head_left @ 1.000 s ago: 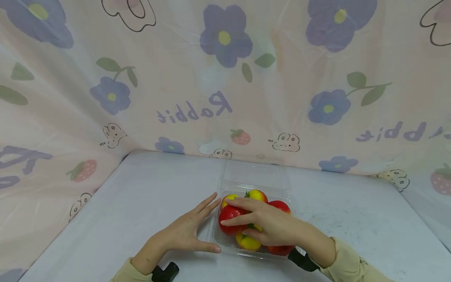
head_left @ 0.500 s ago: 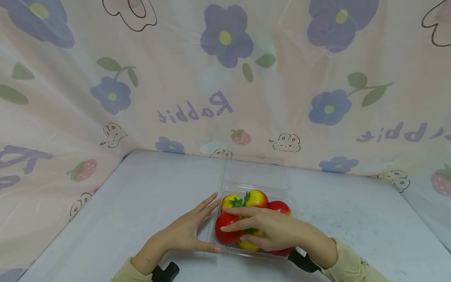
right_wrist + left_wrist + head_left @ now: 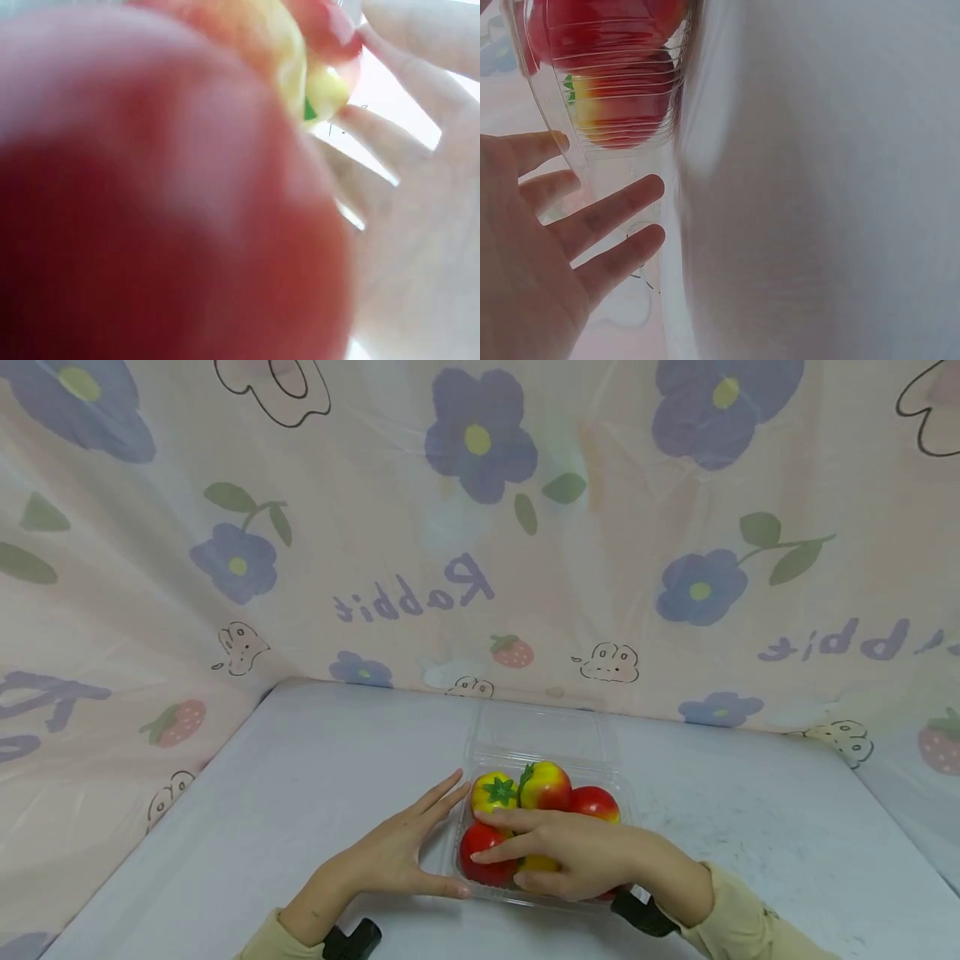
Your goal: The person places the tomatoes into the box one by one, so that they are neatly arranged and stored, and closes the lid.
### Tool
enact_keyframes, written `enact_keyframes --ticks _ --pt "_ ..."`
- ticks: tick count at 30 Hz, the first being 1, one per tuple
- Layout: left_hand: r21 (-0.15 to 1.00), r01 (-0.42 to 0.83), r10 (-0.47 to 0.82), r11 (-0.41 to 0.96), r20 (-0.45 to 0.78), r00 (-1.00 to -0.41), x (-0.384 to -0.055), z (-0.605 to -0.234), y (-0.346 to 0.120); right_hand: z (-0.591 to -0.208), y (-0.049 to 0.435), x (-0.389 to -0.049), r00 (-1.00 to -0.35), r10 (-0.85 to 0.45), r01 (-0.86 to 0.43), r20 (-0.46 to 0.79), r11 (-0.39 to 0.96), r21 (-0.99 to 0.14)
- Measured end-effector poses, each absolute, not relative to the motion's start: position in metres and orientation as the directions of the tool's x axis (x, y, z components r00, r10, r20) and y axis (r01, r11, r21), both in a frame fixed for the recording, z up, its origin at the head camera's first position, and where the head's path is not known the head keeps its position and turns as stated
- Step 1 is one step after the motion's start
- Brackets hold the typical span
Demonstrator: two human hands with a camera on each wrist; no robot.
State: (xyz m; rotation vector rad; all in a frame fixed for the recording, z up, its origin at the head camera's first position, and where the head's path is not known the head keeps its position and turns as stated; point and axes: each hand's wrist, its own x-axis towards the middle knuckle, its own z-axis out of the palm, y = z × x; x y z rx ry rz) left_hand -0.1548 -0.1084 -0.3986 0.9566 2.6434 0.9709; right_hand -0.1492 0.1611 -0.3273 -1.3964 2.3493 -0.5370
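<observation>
A clear plastic clamshell box [image 3: 517, 898] holds several red-and-yellow tomatoes with green leafy tops. My right hand [image 3: 577, 852] lies over the near part of the box with its fingers extended. Its fingertips touch the red tomato [image 3: 480, 860] at the near left, and its palm hides part of the near row. A yellow tomato [image 3: 495, 790] with its star-shaped top facing up sits at the far left, beside a yellow-red one [image 3: 546, 787]. My left hand [image 3: 397, 852] is spread at the box's left side, fingertips right at the wall [image 3: 555, 124].
The box's clear lid [image 3: 543, 731] lies folded back behind it. A white table surface [image 3: 337, 735] spreads around. A printed curtain [image 3: 585, 560] with flowers and rabbits rises at the back and sides. Black camera straps [image 3: 352, 939] sit on both wrists.
The red tomato at the near left has shifted toward me and slightly left. My right hand has moved slightly toward me, exposing the far-left yellow tomato's green top. My left hand has stayed put.
</observation>
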Motion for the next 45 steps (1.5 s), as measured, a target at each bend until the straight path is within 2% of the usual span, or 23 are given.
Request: enact_keyframes --ticks 7,18,23,32,45 --pt "0.629 0.515 0.629 0.582 0.053 -0.775 -0.155 -0.398 -0.108 -0.324 0.172 -0.147 -0.46 -0.888 -0.732 -0.02 0.392 -0.557" --pt "0.624 0.496 0.609 0.604 0.041 -0.792 -0.156 -0.397 -0.106 -0.32 0.191 -0.144 -0.522 -0.848 -0.724 0.088 0.386 -0.571" --pt "0.622 0.496 0.607 0.605 0.042 -0.794 -0.156 -0.397 -0.106 -0.319 0.2 -0.145 -0.55 -0.824 -0.739 0.14 0.401 -0.541" --pt "0.626 0.487 0.602 0.609 0.034 -0.798 -0.156 -0.399 -0.106 -0.323 0.221 -0.149 -0.653 -0.737 -0.679 0.177 0.466 -0.567" --pt "0.628 0.486 0.599 0.609 0.037 -0.8 -0.155 -0.398 -0.107 -0.33 0.238 -0.152 -0.712 -0.677 -0.644 0.186 0.524 -0.557"
